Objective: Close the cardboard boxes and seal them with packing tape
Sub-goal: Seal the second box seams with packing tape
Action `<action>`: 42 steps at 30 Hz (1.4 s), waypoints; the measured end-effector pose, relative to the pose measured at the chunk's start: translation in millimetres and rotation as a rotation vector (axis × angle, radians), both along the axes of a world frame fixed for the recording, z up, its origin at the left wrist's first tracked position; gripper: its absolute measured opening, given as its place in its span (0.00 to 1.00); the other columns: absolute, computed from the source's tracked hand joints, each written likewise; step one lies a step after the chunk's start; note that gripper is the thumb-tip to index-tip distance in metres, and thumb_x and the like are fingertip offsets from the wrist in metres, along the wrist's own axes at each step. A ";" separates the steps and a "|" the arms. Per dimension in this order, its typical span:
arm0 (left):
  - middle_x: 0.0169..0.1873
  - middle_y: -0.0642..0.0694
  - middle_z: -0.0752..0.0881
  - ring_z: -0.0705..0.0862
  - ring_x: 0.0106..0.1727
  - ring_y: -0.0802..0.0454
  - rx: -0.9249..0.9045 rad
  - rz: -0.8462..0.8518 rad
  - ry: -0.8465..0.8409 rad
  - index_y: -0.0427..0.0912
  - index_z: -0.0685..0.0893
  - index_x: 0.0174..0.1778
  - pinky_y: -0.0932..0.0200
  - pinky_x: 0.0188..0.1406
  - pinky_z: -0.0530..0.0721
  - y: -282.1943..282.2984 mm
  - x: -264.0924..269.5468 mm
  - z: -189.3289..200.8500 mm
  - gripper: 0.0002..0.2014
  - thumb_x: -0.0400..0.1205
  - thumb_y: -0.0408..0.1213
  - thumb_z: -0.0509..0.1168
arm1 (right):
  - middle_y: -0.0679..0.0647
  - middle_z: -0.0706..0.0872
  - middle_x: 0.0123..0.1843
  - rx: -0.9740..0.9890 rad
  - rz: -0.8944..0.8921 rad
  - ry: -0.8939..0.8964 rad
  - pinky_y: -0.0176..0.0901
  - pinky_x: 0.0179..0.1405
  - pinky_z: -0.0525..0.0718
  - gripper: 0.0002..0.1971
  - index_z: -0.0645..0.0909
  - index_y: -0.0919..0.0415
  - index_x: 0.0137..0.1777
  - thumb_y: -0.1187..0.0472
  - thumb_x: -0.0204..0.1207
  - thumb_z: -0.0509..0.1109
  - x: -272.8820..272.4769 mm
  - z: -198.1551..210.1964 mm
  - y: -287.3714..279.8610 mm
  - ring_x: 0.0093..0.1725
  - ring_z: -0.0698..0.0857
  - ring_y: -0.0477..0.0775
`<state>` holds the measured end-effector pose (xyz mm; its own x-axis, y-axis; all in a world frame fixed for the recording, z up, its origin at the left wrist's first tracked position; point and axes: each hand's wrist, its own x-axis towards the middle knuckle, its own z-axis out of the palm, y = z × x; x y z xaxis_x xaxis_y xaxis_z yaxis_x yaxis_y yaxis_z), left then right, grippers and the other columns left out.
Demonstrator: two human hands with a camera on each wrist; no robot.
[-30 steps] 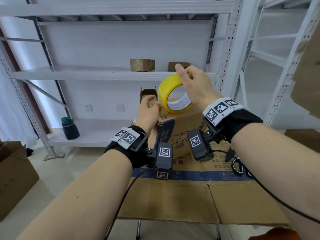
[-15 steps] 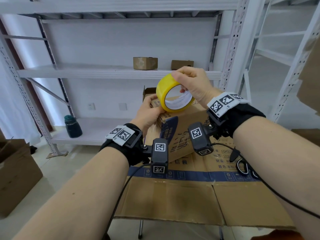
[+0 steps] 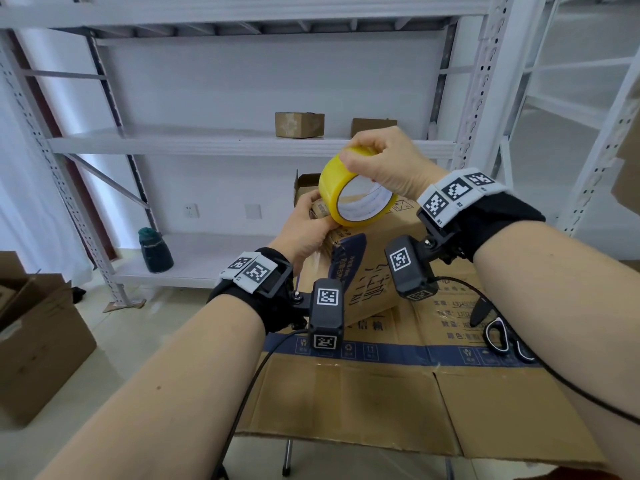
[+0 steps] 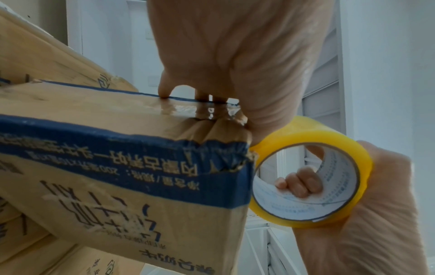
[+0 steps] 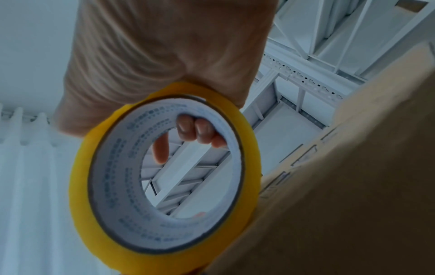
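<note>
Now right hand grips tape roll (hole toward wearer); left hand grips box.

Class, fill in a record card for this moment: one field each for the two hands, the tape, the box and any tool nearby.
Right hand: holds the tape roll, fingers through its core
Left hand: grips the top corner of the cardboard box
Tape roll: yellow, raised beside that corner
Box: tilted, on flattened cardboard
Scissors: lying on that cardboard, untouched
Seal: clear tape on the gripped edge
</note>
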<state>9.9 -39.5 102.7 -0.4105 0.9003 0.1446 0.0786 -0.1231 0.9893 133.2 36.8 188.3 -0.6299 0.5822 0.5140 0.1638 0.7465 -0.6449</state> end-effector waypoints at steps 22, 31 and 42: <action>0.43 0.48 0.85 0.86 0.46 0.48 0.134 0.227 0.368 0.49 0.79 0.47 0.44 0.51 0.87 4.9 20.9 19.8 0.14 0.71 0.40 0.76 | 0.45 0.81 0.54 -0.150 -0.030 0.187 0.36 0.51 0.78 0.19 0.78 0.55 0.62 0.43 0.78 0.66 13.1 -11.4 4.0 0.53 0.80 0.43; 0.39 0.45 0.88 0.83 0.40 0.47 0.143 0.482 -0.068 0.46 0.85 0.43 0.53 0.42 0.81 20.1 21.5 5.7 0.04 0.74 0.38 0.70 | 0.55 0.78 0.68 -0.313 -0.571 0.247 0.51 0.68 0.74 0.27 0.74 0.60 0.69 0.42 0.78 0.61 98.8 -83.4 54.6 0.67 0.76 0.54; 0.54 0.41 0.86 0.85 0.55 0.40 0.075 0.457 -0.332 0.48 0.79 0.54 0.42 0.57 0.83 9.9 24.3 15.2 0.10 0.78 0.39 0.68 | 0.49 0.77 0.74 -0.682 -0.147 0.279 0.56 0.74 0.70 0.32 0.70 0.52 0.76 0.34 0.79 0.56 87.3 -78.1 50.6 0.71 0.75 0.49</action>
<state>34.3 -29.6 117.9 -0.7901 0.6130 -0.0014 -0.1730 -0.2208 0.9598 220.5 87.4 110.2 -0.4204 0.8968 0.1379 -0.0064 0.1491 -0.9888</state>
